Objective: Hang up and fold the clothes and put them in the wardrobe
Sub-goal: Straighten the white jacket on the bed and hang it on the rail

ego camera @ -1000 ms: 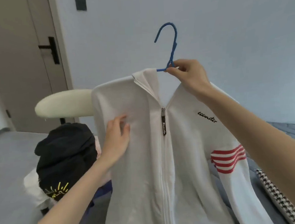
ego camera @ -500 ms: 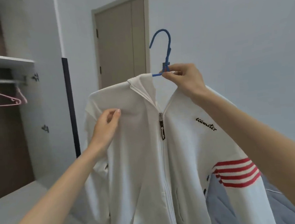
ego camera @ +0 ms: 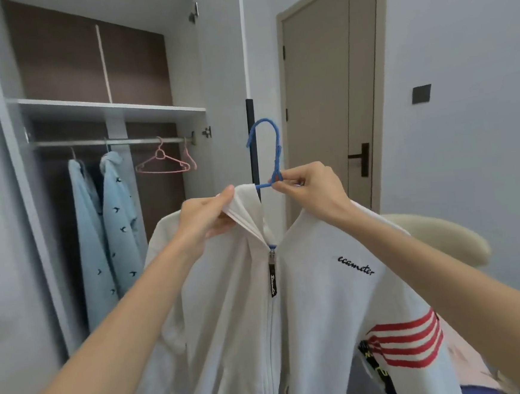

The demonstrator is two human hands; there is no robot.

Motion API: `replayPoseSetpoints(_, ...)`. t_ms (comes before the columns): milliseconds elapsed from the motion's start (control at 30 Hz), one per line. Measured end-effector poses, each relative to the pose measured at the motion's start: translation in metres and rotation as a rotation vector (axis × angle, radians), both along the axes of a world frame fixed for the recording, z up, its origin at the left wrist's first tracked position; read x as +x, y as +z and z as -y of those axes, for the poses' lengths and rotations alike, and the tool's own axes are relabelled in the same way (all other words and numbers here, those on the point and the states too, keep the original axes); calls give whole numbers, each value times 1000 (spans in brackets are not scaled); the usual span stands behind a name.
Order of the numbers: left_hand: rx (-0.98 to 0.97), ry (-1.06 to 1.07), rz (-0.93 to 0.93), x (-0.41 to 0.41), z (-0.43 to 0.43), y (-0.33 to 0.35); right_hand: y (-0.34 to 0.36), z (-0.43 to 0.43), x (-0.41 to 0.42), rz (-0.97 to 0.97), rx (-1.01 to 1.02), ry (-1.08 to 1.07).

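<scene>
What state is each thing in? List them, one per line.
hanger: held up, not yet on the rail.
jacket: zipped, on the hanger.
left hand: pinches the jacket's collar.
right hand: grips the hanger's neck.
wardrobe: open.
pink hangers: empty, on the rail.
door: shut.

left hand (ego camera: pixel 205 215) pinching, right hand (ego camera: pixel 309 189) pinching, raised
</scene>
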State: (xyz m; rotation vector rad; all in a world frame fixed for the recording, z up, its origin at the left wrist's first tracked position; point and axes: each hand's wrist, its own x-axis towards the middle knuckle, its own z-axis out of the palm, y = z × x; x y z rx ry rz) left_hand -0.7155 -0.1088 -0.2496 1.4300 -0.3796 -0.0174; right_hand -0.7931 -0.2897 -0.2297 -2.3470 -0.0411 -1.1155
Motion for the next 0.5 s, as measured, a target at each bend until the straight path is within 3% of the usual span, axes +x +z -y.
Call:
replayPoseSetpoints(133,-103,-34,-86,34,-11,-27,-22,-18,23,-134,-17,94)
replayPoseSetpoints(333,-150,-93,-115,62,-18,-60,-47,-31,55,-624,94,218)
replayPoseSetpoints(500,-281,-185,-91,70,-25,-64,-91,-30,82,-696,74,125)
